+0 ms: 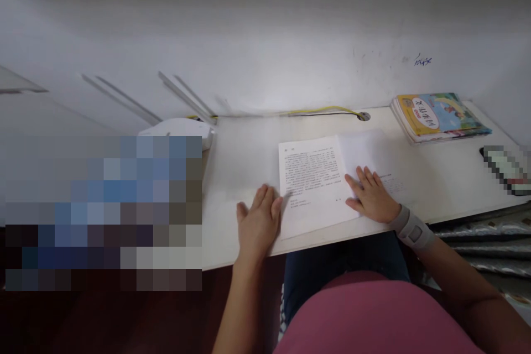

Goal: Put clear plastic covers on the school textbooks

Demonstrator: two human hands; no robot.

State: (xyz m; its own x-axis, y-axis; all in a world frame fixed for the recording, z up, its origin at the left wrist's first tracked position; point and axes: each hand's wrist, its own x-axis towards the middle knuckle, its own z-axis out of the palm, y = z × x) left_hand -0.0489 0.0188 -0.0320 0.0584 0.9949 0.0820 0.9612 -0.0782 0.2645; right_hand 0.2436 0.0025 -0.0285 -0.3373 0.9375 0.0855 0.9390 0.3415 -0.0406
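Opened book lies on the counter, just right of the left grip and under the right grip, the nearer one. Spread runs crosswise between them. Left grip: digits apart, nothing clamped, thumb by the book's edge, contact unclear. Right grip: flat, fingers splayed. Left page densely printed; right page mostly blank, faint lines beside right grip.

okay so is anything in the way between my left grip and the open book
Nothing visible is: your left grip rests on the desk, right up at the left edge of the open book.
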